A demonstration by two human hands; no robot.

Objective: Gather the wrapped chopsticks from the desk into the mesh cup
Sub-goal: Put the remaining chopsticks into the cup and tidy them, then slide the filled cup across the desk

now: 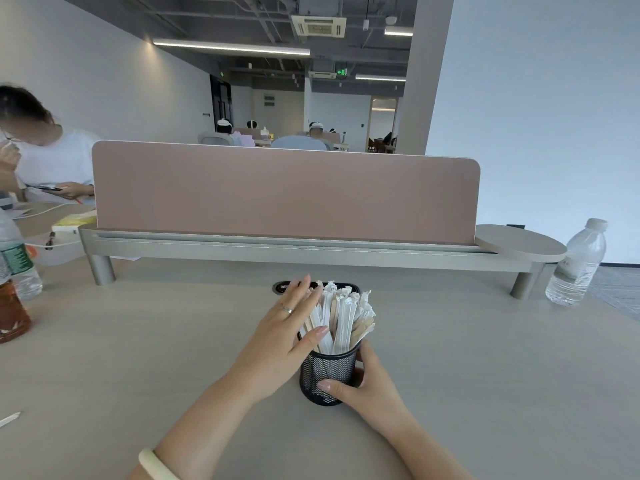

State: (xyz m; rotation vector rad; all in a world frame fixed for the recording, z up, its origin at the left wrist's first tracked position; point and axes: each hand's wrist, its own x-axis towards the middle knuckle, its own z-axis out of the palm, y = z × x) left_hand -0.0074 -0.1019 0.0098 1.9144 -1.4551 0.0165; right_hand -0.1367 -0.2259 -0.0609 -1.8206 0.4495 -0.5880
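Observation:
A black mesh cup [325, 370] stands upright on the pale desk [467, 358], just in front of me. Several wrapped chopsticks [343, 317] in white paper stick out of its top, fanned slightly to the right. My right hand [367, 384] grips the cup's lower right side, thumb across the front. My left hand [287, 327] lies flat against the left side of the chopstick bundle, fingers together and pointing away, thumb touching the wrappers. One more white wrapped piece [9, 419] lies on the desk at the far left edge.
A pink divider screen [284, 192] on a grey raised shelf [277, 252] crosses the back of the desk. A clear water bottle [578, 263] stands at the right, two bottles [15, 271] at the left. A seated person [48, 157] holds a phone behind the left side.

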